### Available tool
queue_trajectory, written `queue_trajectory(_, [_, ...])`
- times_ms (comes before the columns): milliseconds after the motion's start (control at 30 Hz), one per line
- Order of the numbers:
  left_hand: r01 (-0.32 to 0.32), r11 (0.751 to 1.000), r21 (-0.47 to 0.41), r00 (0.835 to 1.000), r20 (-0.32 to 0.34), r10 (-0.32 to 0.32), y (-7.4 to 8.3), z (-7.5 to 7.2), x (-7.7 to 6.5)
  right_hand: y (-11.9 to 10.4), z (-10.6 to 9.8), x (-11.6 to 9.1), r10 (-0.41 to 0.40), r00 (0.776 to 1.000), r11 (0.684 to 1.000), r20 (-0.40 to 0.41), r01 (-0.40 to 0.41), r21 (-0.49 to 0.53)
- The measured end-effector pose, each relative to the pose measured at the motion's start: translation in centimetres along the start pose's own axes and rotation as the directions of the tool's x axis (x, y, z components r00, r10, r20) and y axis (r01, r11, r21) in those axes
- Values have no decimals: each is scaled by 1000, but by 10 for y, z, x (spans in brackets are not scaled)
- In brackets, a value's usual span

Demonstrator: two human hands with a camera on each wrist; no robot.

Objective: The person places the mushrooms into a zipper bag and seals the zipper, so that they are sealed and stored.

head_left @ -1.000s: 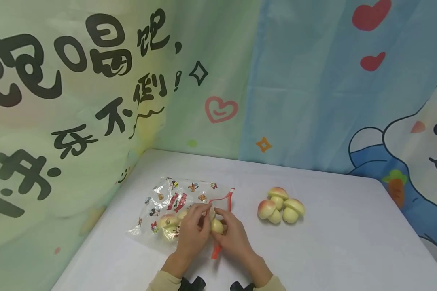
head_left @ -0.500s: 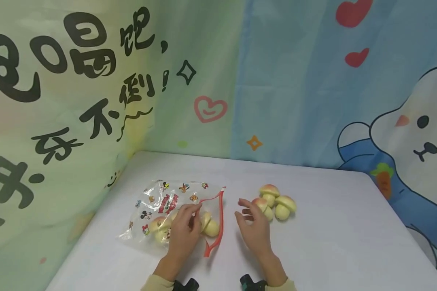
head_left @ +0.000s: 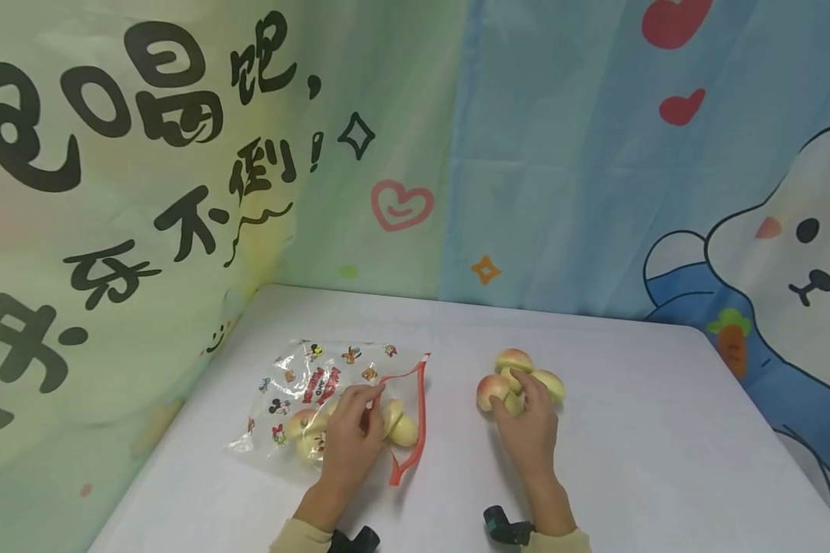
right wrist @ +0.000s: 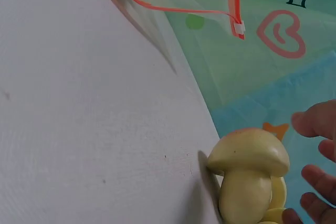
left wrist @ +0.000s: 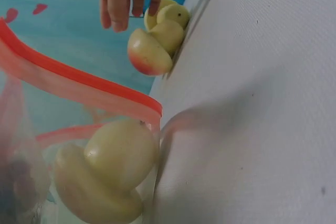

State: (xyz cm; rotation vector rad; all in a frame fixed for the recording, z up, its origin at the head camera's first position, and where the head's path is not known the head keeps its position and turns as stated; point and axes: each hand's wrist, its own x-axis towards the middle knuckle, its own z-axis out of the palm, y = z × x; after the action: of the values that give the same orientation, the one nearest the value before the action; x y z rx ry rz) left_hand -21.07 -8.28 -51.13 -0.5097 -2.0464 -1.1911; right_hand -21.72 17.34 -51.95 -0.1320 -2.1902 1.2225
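Note:
A clear plastic zip bag (head_left: 266, 415) with cartoon prints and a red zip strip (left wrist: 84, 85) lies on the left of the table. My left hand (head_left: 351, 439) pinches the edge of its mouth. Several toy mushrooms are inside; one mushroom (head_left: 404, 432) lies just within the mouth. To the right stands a cluster of 3 pale yellow mushrooms with pink-tinged caps. My right hand (head_left: 531, 430) is over its near side, fingers spread and apart from the nearest mushroom (right wrist: 249, 156) in the right wrist view. The hand partly hides the cluster in the head view.
The white tabletop (head_left: 664, 430) extends right and forward of the cluster. A printed cloth backdrop (head_left: 560, 153) borders the table at the back and left. Dark wrist camera mounts (head_left: 508, 528) sit at both wrists.
My right hand has left the mushroom at the bag's mouth and moved right to the cluster. That mushroom now lies inside the bag. The left hand stays at the bag's edge.

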Motion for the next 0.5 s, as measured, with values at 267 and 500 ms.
queue_trajectory(267, [1,1000,-10,1000,11,-1,-2,1,-1,5,2,-1,-38,997,999,61,40,-33])
queue_trajectory(500, [-9,1000,8,1000,2,9,-2,1,-1,9,6,-1,-79,993,996,82,83,-39])
